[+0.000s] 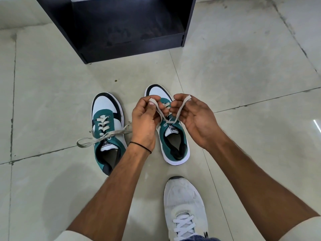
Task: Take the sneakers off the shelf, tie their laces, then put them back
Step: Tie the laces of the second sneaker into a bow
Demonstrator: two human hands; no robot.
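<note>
Two green, white and black sneakers stand side by side on the tiled floor, toes pointing away from me. The left sneaker (106, 129) carries a tied bow whose loops trail off to both sides. Above the right sneaker (174, 141) both hands work the grey laces (166, 117), which cross just over the tongue. My left hand (144, 122) pinches one lace end, looped over its fingers. My right hand (192, 117) pinches the other end, held up near the toe. The black shelf (132, 46) stands empty on the floor beyond the shoes.
My own white sneaker (185, 209) is planted on the floor in the near middle, below the right green sneaker. Pale floor tiles (243, 70) with dark grout lines spread all around the shelf and shoes.
</note>
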